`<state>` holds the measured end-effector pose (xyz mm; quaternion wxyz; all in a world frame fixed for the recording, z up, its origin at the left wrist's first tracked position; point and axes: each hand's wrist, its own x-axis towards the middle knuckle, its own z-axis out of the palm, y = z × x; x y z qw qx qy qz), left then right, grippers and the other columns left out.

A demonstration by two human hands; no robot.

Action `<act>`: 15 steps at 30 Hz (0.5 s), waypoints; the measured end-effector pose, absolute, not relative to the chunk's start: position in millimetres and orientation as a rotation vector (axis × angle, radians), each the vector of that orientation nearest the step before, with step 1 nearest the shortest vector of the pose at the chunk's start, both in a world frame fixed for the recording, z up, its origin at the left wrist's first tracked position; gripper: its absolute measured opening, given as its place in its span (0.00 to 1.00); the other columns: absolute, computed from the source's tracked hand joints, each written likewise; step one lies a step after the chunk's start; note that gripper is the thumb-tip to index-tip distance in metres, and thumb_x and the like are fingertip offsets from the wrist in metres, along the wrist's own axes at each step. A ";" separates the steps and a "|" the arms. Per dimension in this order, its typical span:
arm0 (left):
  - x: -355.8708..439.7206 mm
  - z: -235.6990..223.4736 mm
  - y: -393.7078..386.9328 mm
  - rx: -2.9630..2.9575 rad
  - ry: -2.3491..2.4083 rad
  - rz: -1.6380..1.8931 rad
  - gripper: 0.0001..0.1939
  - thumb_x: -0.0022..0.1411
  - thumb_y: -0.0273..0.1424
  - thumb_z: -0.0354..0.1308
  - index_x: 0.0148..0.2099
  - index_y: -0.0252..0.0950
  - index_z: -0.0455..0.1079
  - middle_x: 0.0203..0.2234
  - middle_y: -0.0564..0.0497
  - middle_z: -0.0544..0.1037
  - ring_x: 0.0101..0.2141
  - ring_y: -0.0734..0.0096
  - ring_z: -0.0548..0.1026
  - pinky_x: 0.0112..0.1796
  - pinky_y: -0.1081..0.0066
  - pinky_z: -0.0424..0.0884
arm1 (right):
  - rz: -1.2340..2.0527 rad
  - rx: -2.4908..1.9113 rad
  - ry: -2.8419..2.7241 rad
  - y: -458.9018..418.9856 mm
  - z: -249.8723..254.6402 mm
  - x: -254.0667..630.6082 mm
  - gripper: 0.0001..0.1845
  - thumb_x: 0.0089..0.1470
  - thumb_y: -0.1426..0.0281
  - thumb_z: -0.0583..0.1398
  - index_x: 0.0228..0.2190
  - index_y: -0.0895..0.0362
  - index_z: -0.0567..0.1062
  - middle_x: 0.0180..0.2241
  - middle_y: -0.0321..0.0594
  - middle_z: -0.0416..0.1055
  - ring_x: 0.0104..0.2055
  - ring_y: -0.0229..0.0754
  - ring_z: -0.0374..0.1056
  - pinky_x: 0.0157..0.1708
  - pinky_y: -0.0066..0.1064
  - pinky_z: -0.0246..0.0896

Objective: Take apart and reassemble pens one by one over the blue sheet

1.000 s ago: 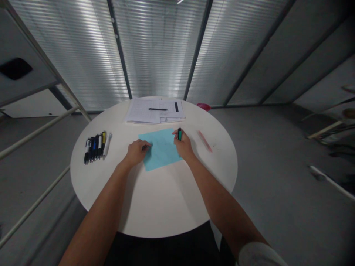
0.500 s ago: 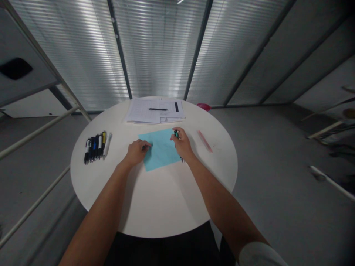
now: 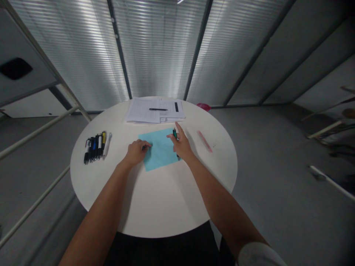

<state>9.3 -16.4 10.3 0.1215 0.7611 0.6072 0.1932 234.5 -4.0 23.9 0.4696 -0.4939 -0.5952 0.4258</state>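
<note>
A light-blue sheet of paper (image 3: 161, 150) lies flat on the white round table (image 3: 163, 199). At its left edge rests my left hand (image 3: 135, 152), its fingers curled over the paper; a small dark patch shows at the fingertips, too unclear to name. Over the right edge of the sheet is my right hand (image 3: 182, 145), holding a dark pen with a green part (image 3: 174, 132). The index finger points away and the thumb is stretched out to the left, while the pen's lower end shows below the hand, near the paper's right corner.
Several pens (image 3: 94, 148) lie side by side on the left. A pink pen-like stick (image 3: 205, 141) lies to the right. Printed papers (image 3: 142, 111) with a black pen (image 3: 158, 109) on them sit at the back. A metal frame (image 3: 36, 131) stands left of the table.
My right hand has spread its index finger and thumb, and the pen's lower end has swung left onto the paper's edge. The left hand stays where it was.
</note>
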 end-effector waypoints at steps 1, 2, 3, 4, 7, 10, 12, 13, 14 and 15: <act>9.3 10.3 -16.4 2.221 1.775 0.562 0.14 0.59 0.30 0.52 0.43 0.43 0.76 0.39 0.48 0.77 0.39 0.64 0.74 0.42 0.67 0.68 | 1.009 -1.225 -1.484 -5.1 24.9 234.7 0.30 0.56 0.60 0.55 0.58 0.46 0.55 0.37 0.37 0.73 0.20 0.33 0.60 0.20 0.26 0.56; 9.3 10.2 -16.4 2.218 1.778 0.557 0.14 0.59 0.30 0.52 0.43 0.43 0.76 0.38 0.48 0.77 0.39 0.64 0.74 0.42 0.67 0.68 | 0.939 -1.240 -1.517 -5.7 25.4 235.0 0.31 0.57 0.60 0.55 0.60 0.46 0.53 0.37 0.38 0.73 0.20 0.34 0.61 0.21 0.27 0.57; 9.2 10.0 -16.4 2.218 1.780 0.554 0.14 0.59 0.30 0.52 0.43 0.43 0.76 0.38 0.48 0.77 0.39 0.64 0.74 0.42 0.67 0.68 | 0.853 -1.255 -1.556 -5.6 25.3 235.4 0.32 0.57 0.60 0.54 0.60 0.47 0.51 0.37 0.38 0.74 0.22 0.35 0.63 0.24 0.28 0.60; 9.1 9.9 -16.4 2.217 1.781 0.555 0.14 0.59 0.31 0.51 0.43 0.43 0.76 0.38 0.48 0.76 0.39 0.64 0.74 0.42 0.67 0.68 | 0.776 -1.277 -1.596 -5.0 24.8 236.0 0.31 0.58 0.60 0.53 0.61 0.47 0.52 0.38 0.39 0.74 0.26 0.37 0.66 0.28 0.30 0.62; 8.8 9.4 -16.6 2.215 1.773 0.567 0.14 0.59 0.31 0.51 0.44 0.44 0.76 0.39 0.49 0.76 0.39 0.64 0.74 0.42 0.67 0.68 | 0.554 -1.405 -1.717 -1.1 22.4 239.2 0.26 0.57 0.65 0.53 0.57 0.50 0.60 0.44 0.43 0.71 0.42 0.44 0.68 0.42 0.36 0.62; 8.8 9.3 -16.7 2.215 1.773 0.567 0.14 0.59 0.31 0.51 0.43 0.44 0.75 0.39 0.48 0.76 0.39 0.64 0.74 0.41 0.67 0.68 | 0.419 -1.608 -1.806 1.5 21.4 243.6 0.28 0.52 0.73 0.54 0.56 0.52 0.63 0.51 0.47 0.65 0.49 0.49 0.65 0.47 0.39 0.61; 8.8 9.3 -16.7 2.215 1.777 0.564 0.14 0.59 0.31 0.51 0.43 0.43 0.75 0.39 0.48 0.76 0.39 0.64 0.74 0.41 0.66 0.68 | 0.360 -1.726 -1.827 1.4 22.2 246.4 0.32 0.49 0.75 0.54 0.58 0.53 0.61 0.53 0.48 0.61 0.49 0.50 0.65 0.46 0.39 0.61; 8.8 9.3 -16.7 2.216 1.777 0.563 0.14 0.59 0.31 0.51 0.43 0.43 0.75 0.39 0.48 0.76 0.39 0.64 0.74 0.41 0.66 0.67 | 0.336 -1.768 -1.829 1.0 22.9 247.6 0.33 0.49 0.76 0.54 0.58 0.52 0.60 0.53 0.48 0.60 0.49 0.50 0.65 0.45 0.39 0.62; 8.8 9.3 -16.6 2.218 1.775 0.562 0.14 0.59 0.30 0.51 0.43 0.43 0.75 0.39 0.48 0.76 0.39 0.64 0.74 0.41 0.66 0.67 | 0.312 -1.801 -1.828 0.5 23.5 248.7 0.33 0.49 0.76 0.53 0.58 0.52 0.60 0.54 0.48 0.59 0.48 0.50 0.65 0.44 0.39 0.62; 8.8 9.3 -16.5 2.221 1.772 0.562 0.14 0.59 0.30 0.51 0.43 0.43 0.75 0.39 0.48 0.76 0.39 0.64 0.74 0.41 0.66 0.67 | 0.290 -1.827 -1.826 0.0 24.1 249.7 0.33 0.50 0.76 0.53 0.58 0.52 0.59 0.53 0.48 0.59 0.48 0.50 0.66 0.43 0.38 0.62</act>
